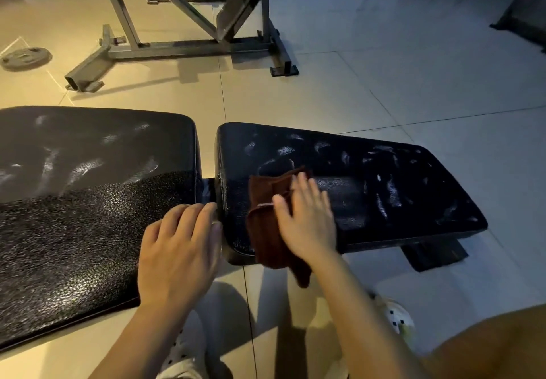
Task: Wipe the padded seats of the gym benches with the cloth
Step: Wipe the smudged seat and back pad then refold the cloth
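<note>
Your right fingers (298,192) lie flat, pressing the brown cloth (266,230) onto the seat pad (384,189) at its near-left corner, likely to spread pressure. Your left hand (180,248) rests open left of the pad on the back pad (88,186), apparently bracing. Pale tiled floor (384,68) beyond.

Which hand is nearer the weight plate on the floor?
Left. The left hand rests on the long pad, below the plate; the right hand presses the cloth further right.

Bare seat pad (399,189) is left open to the right of the cloth (269,225); passage leftward is blocked by the back pad (88,195) just beside it.
</note>
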`<state>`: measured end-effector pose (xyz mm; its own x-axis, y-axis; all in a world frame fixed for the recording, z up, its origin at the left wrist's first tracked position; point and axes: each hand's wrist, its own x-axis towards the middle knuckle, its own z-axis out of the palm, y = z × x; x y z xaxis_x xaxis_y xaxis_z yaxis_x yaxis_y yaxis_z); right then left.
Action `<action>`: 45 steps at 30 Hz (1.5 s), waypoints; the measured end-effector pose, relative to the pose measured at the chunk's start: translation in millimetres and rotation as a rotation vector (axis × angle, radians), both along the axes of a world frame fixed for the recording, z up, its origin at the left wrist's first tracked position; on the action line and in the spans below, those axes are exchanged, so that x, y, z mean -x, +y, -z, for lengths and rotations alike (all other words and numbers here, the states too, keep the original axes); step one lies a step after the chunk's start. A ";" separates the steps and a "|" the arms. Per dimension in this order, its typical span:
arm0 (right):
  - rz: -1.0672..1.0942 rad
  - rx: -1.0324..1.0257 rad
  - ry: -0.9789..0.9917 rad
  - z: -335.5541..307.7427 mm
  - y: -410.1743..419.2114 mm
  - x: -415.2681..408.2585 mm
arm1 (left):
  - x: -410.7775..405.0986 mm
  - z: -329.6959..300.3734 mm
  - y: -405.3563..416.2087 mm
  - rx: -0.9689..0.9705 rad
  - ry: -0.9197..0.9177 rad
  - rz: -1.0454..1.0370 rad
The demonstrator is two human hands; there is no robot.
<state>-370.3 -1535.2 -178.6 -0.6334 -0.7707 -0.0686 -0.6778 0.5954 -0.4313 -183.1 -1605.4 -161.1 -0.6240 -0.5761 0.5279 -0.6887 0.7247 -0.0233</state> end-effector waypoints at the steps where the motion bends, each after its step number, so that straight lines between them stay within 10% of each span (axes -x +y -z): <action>1: -0.063 0.047 0.013 -3.2 -6.6 -18.3 | -0.1 -0.8 0.6 -0.003 0.009 0.003; 8: -0.300 0.218 0.118 -5.4 -9.0 -69.6 | -0.5 -8.5 2.0 -0.101 0.103 0.018; 19: 0.369 0.016 -0.046 39.2 73.6 44.1 | -4.8 -22.9 -9.2 -0.199 -0.086 0.082; 26: 0.402 0.016 -0.028 29.0 46.8 16.8 | 11.6 -55.9 -52.1 0.018 -0.430 0.493; 36: 0.514 0.742 0.174 29.8 -13.8 -73.6 | 0.2 -25.4 -64.8 -0.264 -0.380 0.716; 45: 0.534 0.895 0.146 46.8 -14.3 -109.5 | 3.9 -23.0 -66.4 -0.327 -0.346 0.730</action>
